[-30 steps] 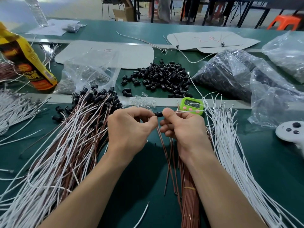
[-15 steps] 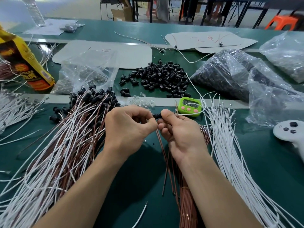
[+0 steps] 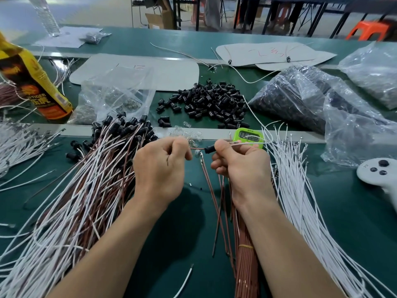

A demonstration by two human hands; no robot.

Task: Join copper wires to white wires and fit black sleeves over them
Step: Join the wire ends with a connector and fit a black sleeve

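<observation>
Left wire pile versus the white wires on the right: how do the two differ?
The left wire pile mixes copper and white strands; the right white wires are white only. The left pile's far ends carry black sleeves; the right wires end in bare metal tips. The left pile is tangled; the right wires fan out roughly parallel. Both lie on the green table.

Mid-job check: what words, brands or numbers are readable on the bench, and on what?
"TIGER", with "乐虎" beneath: label of the yellow bottle.
Green timer: display digits too blurred to read.
Cardboard sheets: red handwriting, not legible.
White controller: small mark, too small to read.
</observation>
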